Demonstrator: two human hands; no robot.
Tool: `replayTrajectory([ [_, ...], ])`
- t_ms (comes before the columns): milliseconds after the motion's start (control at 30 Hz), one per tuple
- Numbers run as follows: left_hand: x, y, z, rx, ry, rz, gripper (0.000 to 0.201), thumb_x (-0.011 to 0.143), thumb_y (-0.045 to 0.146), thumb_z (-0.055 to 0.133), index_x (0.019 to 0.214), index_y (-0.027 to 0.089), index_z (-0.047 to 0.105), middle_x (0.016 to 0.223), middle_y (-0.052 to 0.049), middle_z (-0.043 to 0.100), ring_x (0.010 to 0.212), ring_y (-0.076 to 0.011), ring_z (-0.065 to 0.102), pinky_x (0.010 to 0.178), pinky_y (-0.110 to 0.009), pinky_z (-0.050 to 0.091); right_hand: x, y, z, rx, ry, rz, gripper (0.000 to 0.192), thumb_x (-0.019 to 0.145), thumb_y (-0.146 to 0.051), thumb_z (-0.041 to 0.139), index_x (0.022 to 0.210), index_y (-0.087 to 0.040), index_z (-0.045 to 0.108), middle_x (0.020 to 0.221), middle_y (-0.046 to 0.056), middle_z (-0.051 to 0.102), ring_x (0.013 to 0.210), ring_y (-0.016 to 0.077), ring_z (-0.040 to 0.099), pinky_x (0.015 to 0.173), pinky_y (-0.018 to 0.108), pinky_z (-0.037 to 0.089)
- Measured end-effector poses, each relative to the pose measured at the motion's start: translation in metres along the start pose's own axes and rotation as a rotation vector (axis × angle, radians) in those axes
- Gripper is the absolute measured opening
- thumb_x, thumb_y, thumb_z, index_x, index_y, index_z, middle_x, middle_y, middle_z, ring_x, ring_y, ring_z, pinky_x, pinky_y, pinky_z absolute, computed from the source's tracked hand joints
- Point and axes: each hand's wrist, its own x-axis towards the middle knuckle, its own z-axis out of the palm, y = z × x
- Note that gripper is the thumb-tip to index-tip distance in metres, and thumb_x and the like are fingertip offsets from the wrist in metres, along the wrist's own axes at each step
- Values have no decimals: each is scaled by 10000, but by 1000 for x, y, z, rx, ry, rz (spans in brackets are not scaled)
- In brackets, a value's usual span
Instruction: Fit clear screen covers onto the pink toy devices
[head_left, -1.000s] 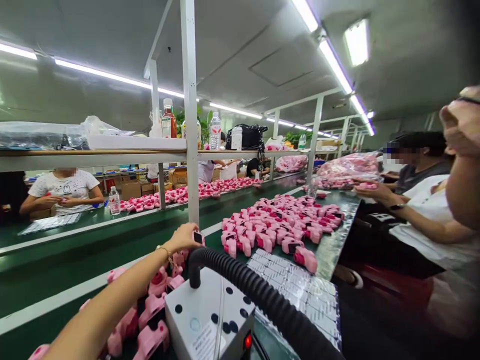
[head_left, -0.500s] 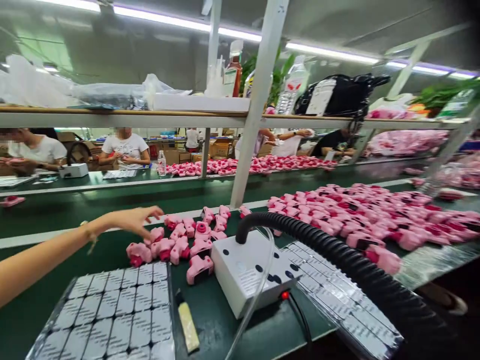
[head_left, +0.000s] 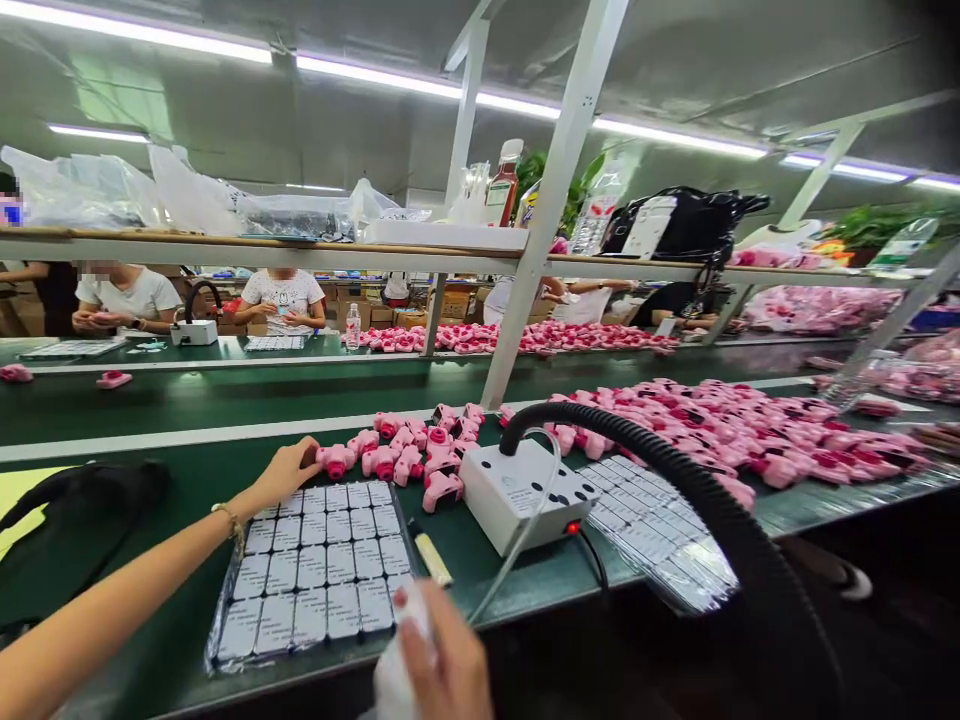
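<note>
**Left hand at the pink pile, right hand on a white cloth**

Fingers (head_left: 304,462) of the left hand (head_left: 285,472) curl against the nearest pink plastic part (head_left: 335,461) at the left end of a small heap of pink parts (head_left: 420,450); whether they are clamped on it or only touching cannot be told. A thin bracelet (head_left: 227,520) sits on that wrist.

Head view, near edge: right hand (head_left: 442,660) low in frame, fingers closed round a white cloth (head_left: 394,675), partly cut off by the lower edge.

Between the two hands lies a tray of small grey squares (head_left: 315,570), flat on the green bench (head_left: 150,470), wrapped in clear film. Just right of the tray lies a yellowish stick (head_left: 433,558). Beyond that stands a white box with dark dots (head_left: 525,490), a red light on its front, a black ribbed hose (head_left: 675,480) arching from its top toward the camera. A second film-wrapped tray (head_left: 660,520) lies right of the box.

Far right of the bench: large spread of pink parts (head_left: 735,430). Across the belt, other people sit at a parallel bench (head_left: 225,350). Overhead shelf (head_left: 300,250) carries bags and bottles.
</note>
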Motion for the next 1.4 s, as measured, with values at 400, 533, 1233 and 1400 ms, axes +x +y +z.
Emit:
replayTrajectory([
  [400, -220, 83, 35, -985, 37, -205, 765, 848, 689, 880, 1456, 265, 687, 1234, -135, 825, 1018, -284, 808, 931, -426, 659, 5, -50, 33, 88, 96, -151, 396, 1035, -330, 753, 1420, -289, 672, 1328, 76, 779, 1193, 262, 783, 996, 379, 685],
  [533, -288, 86, 61, -1148, 188, -332, 707, 841, 510, 959, 1478, 312, 727, 1517, -132, 737, 1358, -366, 721, 1055, -411, 645, -39, -82, 55, 167, 151, -199, 356, 1020, -167, 728, 1360, -269, 710, 1312, 77, 779, 1188, 224, 782, 977, 316, 681],
  [1233, -346, 44, 76, -1031, -26, -294, 790, 682, 539, 1058, 1339, 275, 707, 1255, -122, 786, 1160, -347, 756, 1018, -426, 598, -110, -85, 30, -54, -498, -117, 188, 1032, -77, 492, 958, -237, 555, 846, -1, 700, 699, 162, 677, 616, 264, 486],
  [1400, -370, 31, 86, -909, -164, -363, 722, 687, 652, 1012, 1207, 234, 736, 1158, -75, 719, 1021, -256, 652, 887, -328, 517, -145, -52, 47, 70, -653, -61, 250, 976, -95, 541, 776, -239, 497, 649, -70, 568, 527, 98, 488, 529, 228, 376],
])
